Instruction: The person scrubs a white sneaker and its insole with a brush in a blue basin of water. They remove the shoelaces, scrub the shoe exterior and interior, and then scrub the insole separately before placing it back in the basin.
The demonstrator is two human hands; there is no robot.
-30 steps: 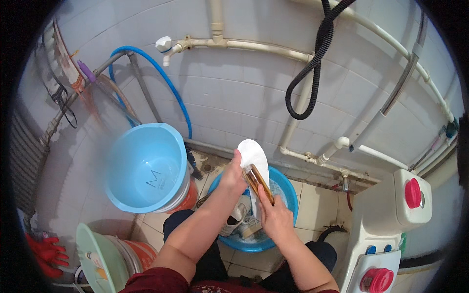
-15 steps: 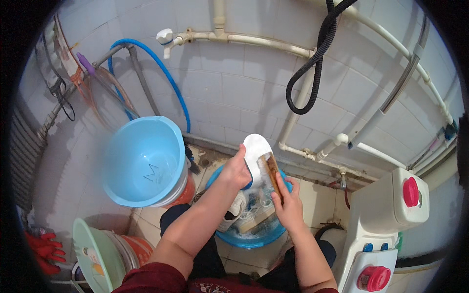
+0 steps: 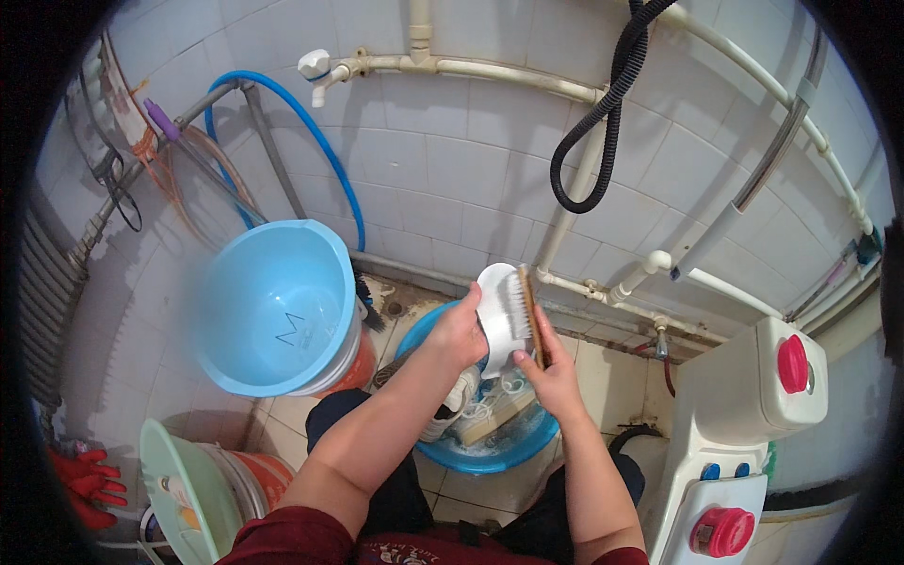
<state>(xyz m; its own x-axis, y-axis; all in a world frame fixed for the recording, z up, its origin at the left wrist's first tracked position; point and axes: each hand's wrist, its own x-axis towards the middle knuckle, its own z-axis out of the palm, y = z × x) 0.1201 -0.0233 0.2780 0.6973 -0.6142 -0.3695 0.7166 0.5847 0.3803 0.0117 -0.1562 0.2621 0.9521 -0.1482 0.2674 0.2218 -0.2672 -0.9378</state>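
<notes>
My left hand grips a white insole by its left edge and holds it over a blue basin. A wooden scrubbing brush is in my right hand, its pale bristles turned left against the insole's face. Below them, the basin holds sudsy water, a light-coloured shoe with white laces and a pale block-like piece that I cannot identify. My hands and the insole hide part of the basin.
A light blue tub sits on a bucket at the left, with a green basin nearer me. Red gloves lie at the far left. White plastic containers stand right. A black hose hangs ahead by the wall pipes.
The brush has turned more upright, and its bristles now face the insole. The insole has tilted and dropped slightly, and its blue edge no longer shows.
</notes>
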